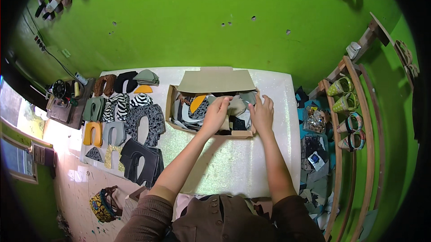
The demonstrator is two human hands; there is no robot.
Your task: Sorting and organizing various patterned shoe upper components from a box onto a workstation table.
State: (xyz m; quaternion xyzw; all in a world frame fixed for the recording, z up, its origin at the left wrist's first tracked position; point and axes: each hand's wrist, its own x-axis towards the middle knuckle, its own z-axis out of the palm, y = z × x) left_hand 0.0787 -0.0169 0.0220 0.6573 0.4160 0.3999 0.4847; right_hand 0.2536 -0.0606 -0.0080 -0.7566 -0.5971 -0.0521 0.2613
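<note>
The cardboard box (242,134) lies open on the far side of the counter (233,170), containing grey, black and yellow cut pieces (197,104).

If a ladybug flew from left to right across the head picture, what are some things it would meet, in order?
Sewing machine → gold pieces → big patterned stack → left hand → right hand → shiny clear bag → green sandals.
</note>
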